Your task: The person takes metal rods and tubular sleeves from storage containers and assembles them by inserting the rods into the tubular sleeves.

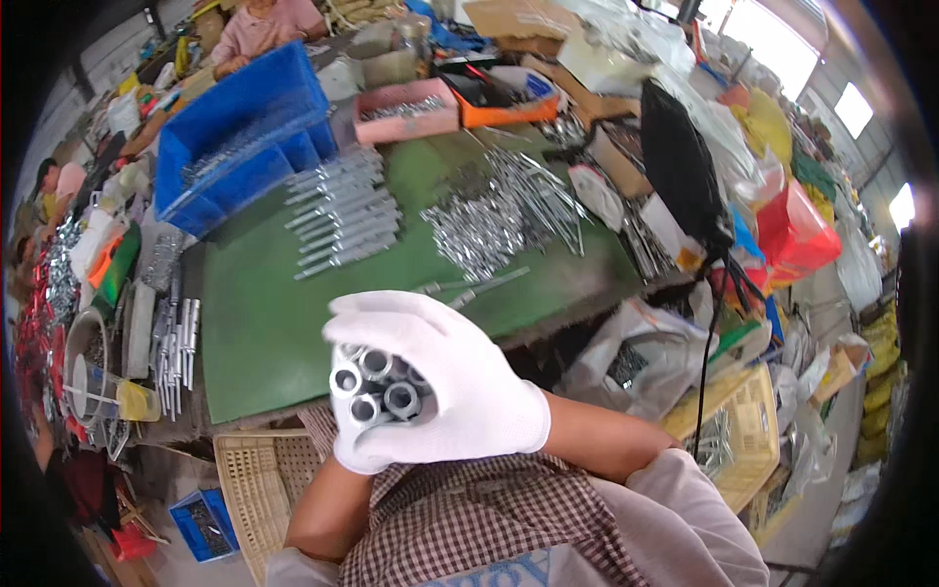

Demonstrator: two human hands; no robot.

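Note:
Both hands wear white gloves and are cupped together over the table's near edge. Between them is a bundle of short silver metal tubes (364,407), their hollow round ends showing. My right hand (465,377) wraps over the top and side of the bundle, fingers curled. Beneath it my left hand (360,448) is closed around the lower side, mostly hidden behind the tubes and the right glove. Beyond the hands, a row of silver rods with thicker sleeves (344,217) lies on the green table top (256,323). To its right is a heap of small metal parts (476,233).
A blue bin (245,132), a pink tray (406,110) and an orange box (509,98) line the far side. Long thin bolts (548,201) lie at right. Yellow baskets (254,489) stand below the table. A black cord (709,362) hangs at right. Another person (269,29) sits opposite.

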